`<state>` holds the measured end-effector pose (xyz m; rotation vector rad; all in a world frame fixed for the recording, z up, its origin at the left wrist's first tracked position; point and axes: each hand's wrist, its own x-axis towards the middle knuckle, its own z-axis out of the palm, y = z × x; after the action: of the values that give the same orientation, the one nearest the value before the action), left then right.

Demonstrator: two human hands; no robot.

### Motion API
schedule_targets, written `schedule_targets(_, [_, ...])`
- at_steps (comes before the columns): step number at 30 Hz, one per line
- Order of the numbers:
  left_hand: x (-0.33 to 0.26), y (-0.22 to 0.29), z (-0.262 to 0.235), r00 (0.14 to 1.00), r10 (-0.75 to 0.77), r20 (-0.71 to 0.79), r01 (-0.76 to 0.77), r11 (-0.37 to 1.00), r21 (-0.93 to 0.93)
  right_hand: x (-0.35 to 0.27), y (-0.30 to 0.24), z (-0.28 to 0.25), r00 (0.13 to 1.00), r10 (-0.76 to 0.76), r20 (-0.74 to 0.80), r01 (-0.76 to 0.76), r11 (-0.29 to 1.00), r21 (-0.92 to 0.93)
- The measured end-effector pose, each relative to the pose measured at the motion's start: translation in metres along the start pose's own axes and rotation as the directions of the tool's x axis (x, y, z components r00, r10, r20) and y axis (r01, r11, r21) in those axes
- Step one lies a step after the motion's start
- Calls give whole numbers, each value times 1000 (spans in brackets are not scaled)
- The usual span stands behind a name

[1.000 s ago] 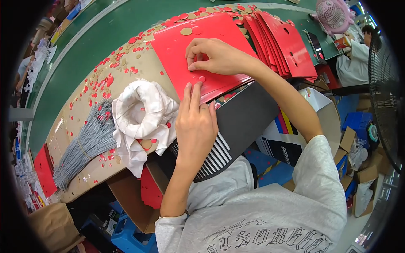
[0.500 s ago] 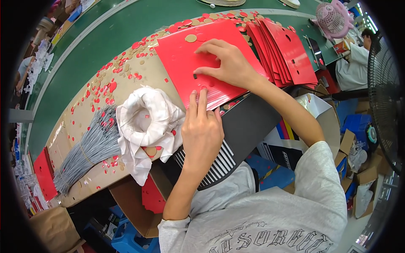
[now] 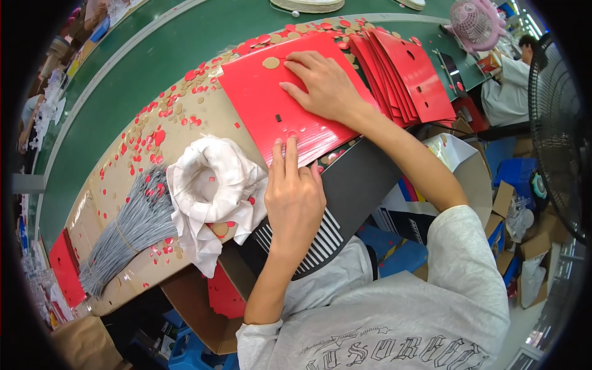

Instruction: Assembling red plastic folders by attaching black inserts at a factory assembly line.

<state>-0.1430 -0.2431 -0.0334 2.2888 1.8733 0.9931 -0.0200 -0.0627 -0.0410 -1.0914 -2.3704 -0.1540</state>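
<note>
A stack of flat red plastic sheets (image 3: 253,92) lies on the bench before me, with a small dark slot in its top sheet. Two stretched fingertips of my left hand (image 3: 295,200) press on its near edge, by a round cut mark. My right hand (image 3: 327,89) rests over the far right part of the top sheet, fingers apart and holding nothing. Beside its fingertips sits a loose brown disc (image 3: 271,62). Just right of the stack, a fanned pile of red sheets (image 3: 416,74) with punched holes lies at an angle.
Red and brown discs (image 3: 179,92) litter the cardboard-covered bench. To the left are a ring wrapped in white cloth (image 3: 213,179) and a bundle of grey wires (image 3: 123,237). A black fan (image 3: 561,135) stands at right, a pink fan (image 3: 472,24) farther back. Below is a cardboard box (image 3: 197,314).
My right hand has slid toward the far side of the top sheet, uncovering the dark slot. My left hand stays at the near edge. The whole view has shifted slightly.
</note>
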Motion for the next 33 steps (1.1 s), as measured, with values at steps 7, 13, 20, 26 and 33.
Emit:
schedule_targets(7, [-2, -1, 4, 1000, 0, 8, 1, 996, -86, -4, -4, 2, 999, -25, 23, 22, 994, 103])
schedule_targets(13, [-3, -4, 0, 1000, -6, 29, 9, 996, -92, 4, 7, 13, 999, -26, 25, 26, 1000, -1])
schedule_targets(20, [-3, -3, 2, 1000, -14, 11, 15, 994, -105, 11, 10, 15, 996, 35, 84, -34, 999, -12])
schedule_targets(26, [-5, -5, 4, 1000, -21, -7, 20, 994, -108, 17, 8, 23, 995, 82, 49, -85, 995, 60])
schedule_targets(33, [-5, -2, 6, 999, -2, -36, -1, 996, -92, 34, 44, 29, 979, 134, 155, -137, 990, 12])
